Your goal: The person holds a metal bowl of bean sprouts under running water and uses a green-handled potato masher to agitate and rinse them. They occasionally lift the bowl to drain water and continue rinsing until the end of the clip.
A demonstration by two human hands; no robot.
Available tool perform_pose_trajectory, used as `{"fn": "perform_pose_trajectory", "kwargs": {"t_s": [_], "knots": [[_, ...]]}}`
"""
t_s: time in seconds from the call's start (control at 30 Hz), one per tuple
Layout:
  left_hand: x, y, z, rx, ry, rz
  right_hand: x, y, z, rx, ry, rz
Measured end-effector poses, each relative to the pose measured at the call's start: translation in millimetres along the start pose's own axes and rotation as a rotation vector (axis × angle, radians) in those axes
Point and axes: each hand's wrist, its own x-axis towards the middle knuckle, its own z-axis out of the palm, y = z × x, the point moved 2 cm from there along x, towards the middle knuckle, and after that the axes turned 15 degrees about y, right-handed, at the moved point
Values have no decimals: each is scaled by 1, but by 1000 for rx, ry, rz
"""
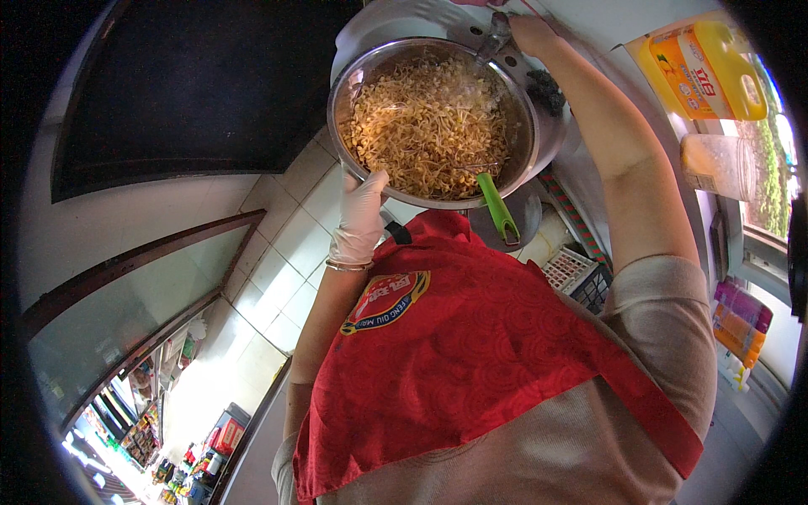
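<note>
My left hand [358, 218], in a thin whitish glove, grips the near left rim of a wide stainless steel bowl [528, 136]. A heap of bean sprouts [429, 126] fills much of this bowl. A kitchen utensil with a green handle [499, 205] leans over the near rim, its head partly buried in the sprouts. Bare and ungloved, my right hand [533, 36] is closed at the metal tap [497, 36] above the bowl's far side; its fingertips are partly hidden. The bowl is over a sink [379, 28], partly hiding it.
A dark scouring pad [546, 91] lies right of the bowl. On the right ledge stand a yellow detergent jug [701, 72] and a clear plastic jar [719, 165]. A plastic crate [568, 268] is on the tiled floor [303, 214]. A framed glass panel [145, 284] stands at left.
</note>
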Motion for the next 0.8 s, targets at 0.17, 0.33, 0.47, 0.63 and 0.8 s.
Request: {"fn": "perform_pose_trajectory", "kwargs": {"t_s": [0.17, 0.33, 0.47, 0.63, 0.8], "knots": [[3, -3, -1, 2, 21, -21, 3, 5, 9, -56, -15, -34], [2, -2, -2, 4, 0, -12, 1, 0, 0, 38, -29, 30], [1, -1, 0, -4, -12, -2, 0, 0, -1, 48, -33, 24], [1, -1, 1, -14, -19, 11, 1, 2, 4, 22, 16, 22], [5, -4, -1, -18, -20, -5, 0, 0, 1, -22, -2, 0]]}}
